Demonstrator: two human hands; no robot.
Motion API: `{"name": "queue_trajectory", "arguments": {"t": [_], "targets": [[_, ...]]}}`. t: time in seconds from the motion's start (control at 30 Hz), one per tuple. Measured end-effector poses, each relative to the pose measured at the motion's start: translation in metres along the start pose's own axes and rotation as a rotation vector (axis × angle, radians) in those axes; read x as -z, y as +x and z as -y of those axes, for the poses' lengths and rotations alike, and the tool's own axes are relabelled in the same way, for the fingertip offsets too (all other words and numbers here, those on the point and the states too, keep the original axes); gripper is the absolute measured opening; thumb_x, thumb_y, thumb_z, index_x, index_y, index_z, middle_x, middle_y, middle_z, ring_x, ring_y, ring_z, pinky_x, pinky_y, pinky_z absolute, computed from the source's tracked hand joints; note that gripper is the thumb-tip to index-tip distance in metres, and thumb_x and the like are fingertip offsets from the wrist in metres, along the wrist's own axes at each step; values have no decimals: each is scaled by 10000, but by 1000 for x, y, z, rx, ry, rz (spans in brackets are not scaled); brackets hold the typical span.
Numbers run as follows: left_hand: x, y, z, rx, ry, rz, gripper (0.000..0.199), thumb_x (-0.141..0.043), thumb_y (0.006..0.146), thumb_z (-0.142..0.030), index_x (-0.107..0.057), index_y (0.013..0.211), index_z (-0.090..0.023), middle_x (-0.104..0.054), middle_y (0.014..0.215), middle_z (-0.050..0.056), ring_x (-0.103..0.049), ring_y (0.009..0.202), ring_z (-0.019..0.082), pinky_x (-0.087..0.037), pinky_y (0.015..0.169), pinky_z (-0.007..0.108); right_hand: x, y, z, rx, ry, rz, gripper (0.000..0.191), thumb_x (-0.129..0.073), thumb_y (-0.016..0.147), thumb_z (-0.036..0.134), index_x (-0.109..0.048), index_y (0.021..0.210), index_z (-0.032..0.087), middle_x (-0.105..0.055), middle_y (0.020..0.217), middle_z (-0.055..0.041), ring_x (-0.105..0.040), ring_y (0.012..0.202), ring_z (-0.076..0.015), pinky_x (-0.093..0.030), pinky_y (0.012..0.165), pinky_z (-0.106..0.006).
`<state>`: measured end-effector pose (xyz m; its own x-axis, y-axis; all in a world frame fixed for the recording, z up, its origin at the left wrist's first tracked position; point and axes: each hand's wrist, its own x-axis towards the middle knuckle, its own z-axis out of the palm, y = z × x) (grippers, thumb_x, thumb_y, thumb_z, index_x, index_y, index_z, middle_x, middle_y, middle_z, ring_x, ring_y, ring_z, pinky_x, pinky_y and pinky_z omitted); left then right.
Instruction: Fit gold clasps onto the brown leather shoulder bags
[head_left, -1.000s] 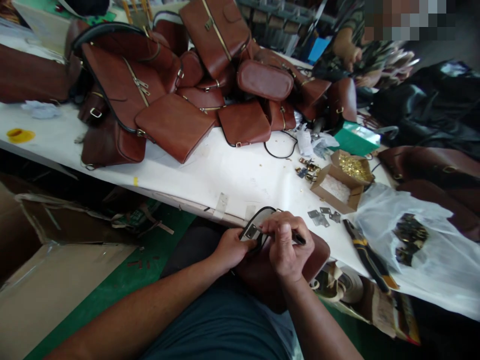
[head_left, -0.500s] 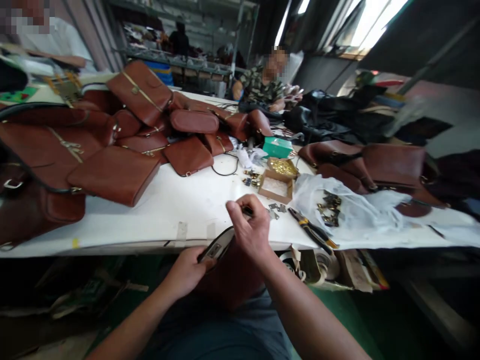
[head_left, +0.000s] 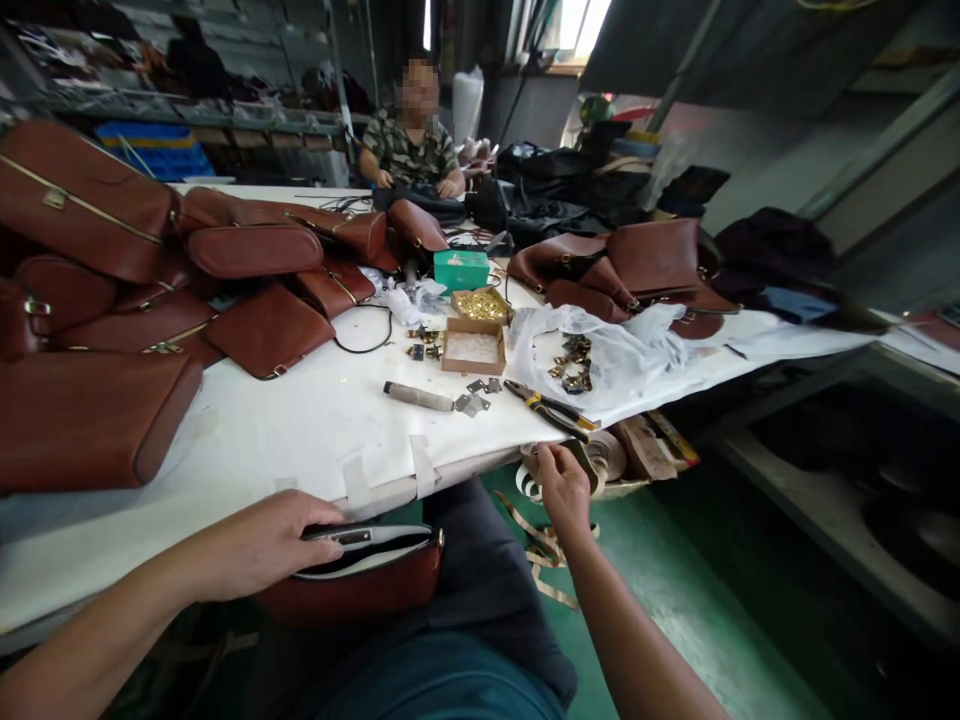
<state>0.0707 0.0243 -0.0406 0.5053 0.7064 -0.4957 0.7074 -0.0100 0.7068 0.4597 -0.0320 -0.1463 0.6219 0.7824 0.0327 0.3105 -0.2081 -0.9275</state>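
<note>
Across the lap [head_left: 495, 580], the brown bag [head_left: 375, 592] runs left to right, the left hand [head_left: 289, 535] pinching its rim. Past its right end, apart, the right hand [head_left: 564, 488] curls short of the pliers [head_left: 551, 409]; I can't tell whether it holds anything.

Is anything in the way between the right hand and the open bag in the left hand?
Nothing visible blocks it. The right hand is near the front edge of the table; the brown bag, gripped at its rim by the left hand, has its mouth open. A dark trouser leg shows between them, but seems to lie lower.
</note>
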Motion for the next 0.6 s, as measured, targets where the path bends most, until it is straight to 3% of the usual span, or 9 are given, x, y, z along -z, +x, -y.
{"name": "queue_trajectory", "arguments": {"t": [0.1, 0.37, 0.6], "targets": [[-15, 15, -7, -29, -7, 157, 349, -635, 821, -524, -796, 849, -216, -716, 761, -11, -592, 701, 202, -381, 638, 236, 9, 13, -24, -108, 66, 62, 495, -704, 824, 632, -760, 913, 149, -732, 852, -80, -642, 852, -266, -482, 818, -375], [-27, 30, -13, -67, -9, 194, 361, -615, 881, -487, -806, 992, -201, -767, 910, 30, -659, 864, 246, -416, 707, 246, -4, 20, -21, -300, 319, 267, 514, -836, 630, 645, -664, 780, 183, -705, 753, -58, -687, 687, -233, -577, 678, -370], [-24, 31, -10, -41, -6, 209, 335, -603, 873, -455, -800, 973, -203, -759, 869, 16, -657, 785, 220, -401, 667, 246, 1, 19, -18, -323, 256, 196, 508, -891, 605, 594, -743, 832, 165, -645, 638, 4, -539, 533, -143, -407, 524, -281]]}}
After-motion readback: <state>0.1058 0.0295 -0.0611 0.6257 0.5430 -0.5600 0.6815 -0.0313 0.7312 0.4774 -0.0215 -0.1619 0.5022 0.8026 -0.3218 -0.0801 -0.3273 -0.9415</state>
